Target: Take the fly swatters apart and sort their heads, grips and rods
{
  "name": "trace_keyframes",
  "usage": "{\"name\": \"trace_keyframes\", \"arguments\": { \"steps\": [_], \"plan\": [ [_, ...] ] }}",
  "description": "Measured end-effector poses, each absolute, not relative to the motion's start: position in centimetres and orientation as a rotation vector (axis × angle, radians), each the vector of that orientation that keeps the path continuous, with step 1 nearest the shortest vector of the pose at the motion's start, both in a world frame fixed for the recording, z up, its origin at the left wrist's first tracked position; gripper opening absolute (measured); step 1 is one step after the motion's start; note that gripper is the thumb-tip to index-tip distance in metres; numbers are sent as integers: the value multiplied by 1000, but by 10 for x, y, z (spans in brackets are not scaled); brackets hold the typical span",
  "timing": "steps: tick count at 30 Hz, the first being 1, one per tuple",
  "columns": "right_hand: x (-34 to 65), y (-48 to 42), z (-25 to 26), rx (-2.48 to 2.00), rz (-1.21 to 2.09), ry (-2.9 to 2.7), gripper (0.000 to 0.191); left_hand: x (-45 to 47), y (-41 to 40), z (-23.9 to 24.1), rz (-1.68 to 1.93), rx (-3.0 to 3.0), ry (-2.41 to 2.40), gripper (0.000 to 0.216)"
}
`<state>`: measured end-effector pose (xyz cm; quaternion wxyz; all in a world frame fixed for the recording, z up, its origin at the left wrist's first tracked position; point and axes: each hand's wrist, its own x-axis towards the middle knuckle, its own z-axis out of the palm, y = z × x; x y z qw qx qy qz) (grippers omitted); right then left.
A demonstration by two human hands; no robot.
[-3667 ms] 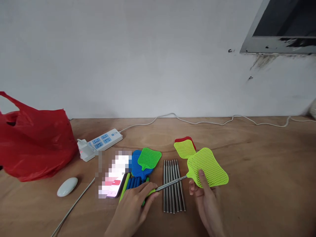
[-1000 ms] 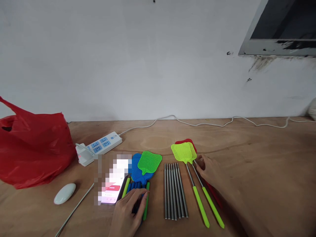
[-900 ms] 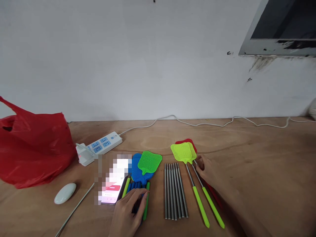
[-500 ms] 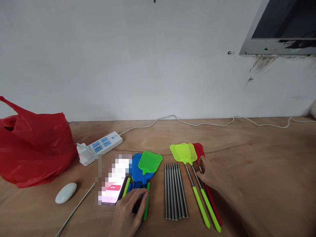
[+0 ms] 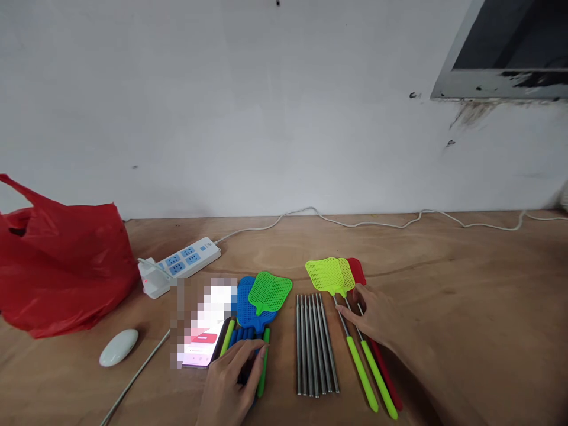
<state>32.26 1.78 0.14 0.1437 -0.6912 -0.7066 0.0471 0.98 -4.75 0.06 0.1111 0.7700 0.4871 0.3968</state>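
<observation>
- While the right hand (image 5: 375, 315) spans the thin shafts of three swatters, I see its thumb parted from its fingertips and cannot tell whether it grips any of them.
- I have the left yellow-green swatter (image 5: 362, 374), the right yellow-green swatter (image 5: 378, 378) and the red swatter (image 5: 387, 377) lying side by side on the table (image 5: 470, 296), heads overlapping, handles toward me.
- My left hand (image 5: 231, 376) bends over the blue handles (image 5: 242, 333), thumb by the green handle (image 5: 263, 371); I can't tell whether it holds anything.
- Between the hands, I count several metal rods (image 5: 313, 349) in a close row.
- Beyond the left hand, the green head (image 5: 270, 291) overlaps the blue head (image 5: 251, 318).
- Farther left, I find the lit phone (image 5: 204, 340), the power strip (image 5: 190, 254) and the red bag (image 5: 66, 266).
</observation>
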Motion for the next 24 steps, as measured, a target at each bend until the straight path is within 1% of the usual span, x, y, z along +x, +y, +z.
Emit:
{"name": "trace_keyframes", "arguments": {
  "steps": [3,11,17,24],
  "plan": [
    [316,15,4,-2013,99,-2039,30,10,-47,1,1147,2258,1440,20],
    [312,18,7,-2070,104,-2020,15,9,-48,-2,1173,2274,1421,17],
    [316,19,6,-2046,135,-2014,16,11,-47,3,1110,2300,1470,22],
    [316,16,11,-1958,135,-2024,13,12,-47,9,965,2401,1607,28]
  ]
}}
